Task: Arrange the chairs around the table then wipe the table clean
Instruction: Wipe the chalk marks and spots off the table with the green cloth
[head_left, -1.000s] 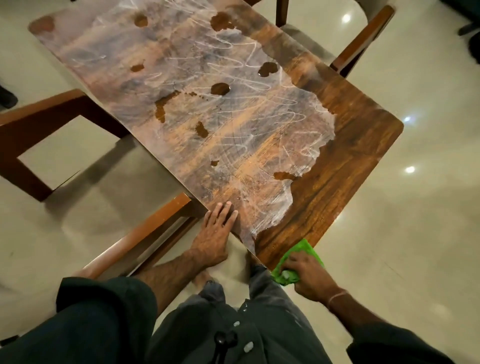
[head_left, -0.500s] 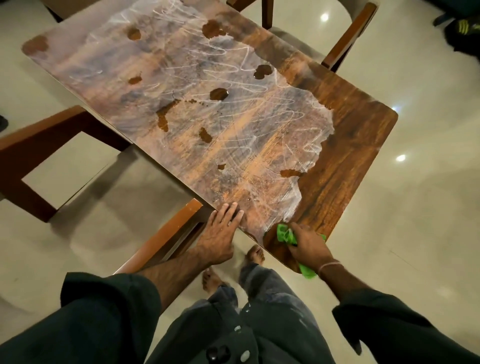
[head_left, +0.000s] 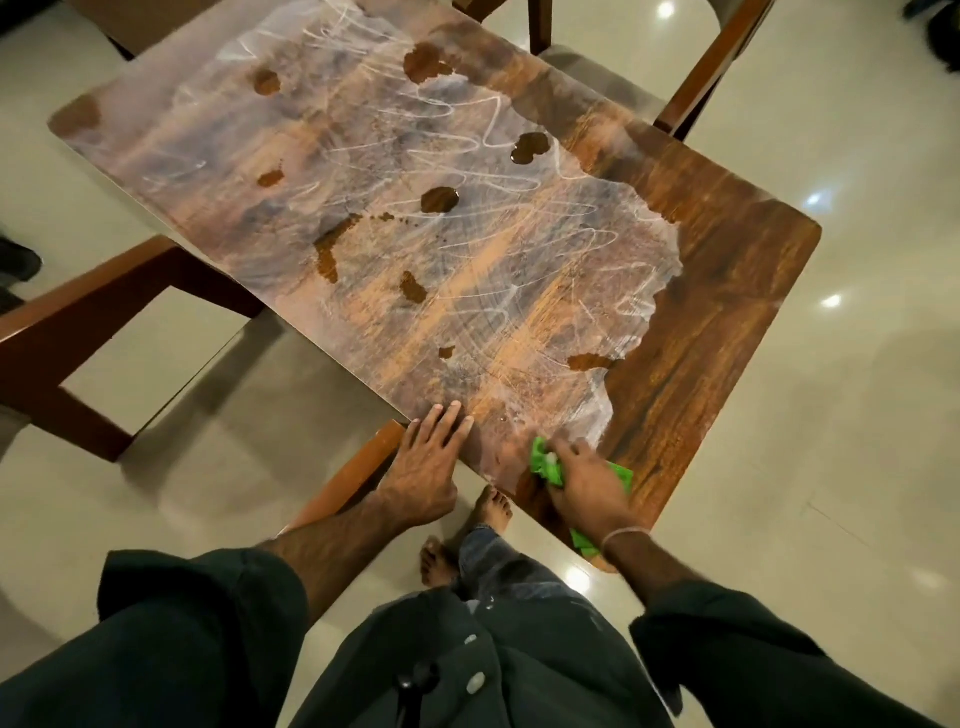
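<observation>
The right hand presses the green cloth onto the table by its near corner, its grip closed on the bunched fabric. The left hand lies flat on the near edge, fingers straight. White smears and brown puddles cover the rest.

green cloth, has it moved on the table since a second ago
Yes. The green cloth in the right hand went from off the table's near corner up onto the top, toward the white film.
</observation>
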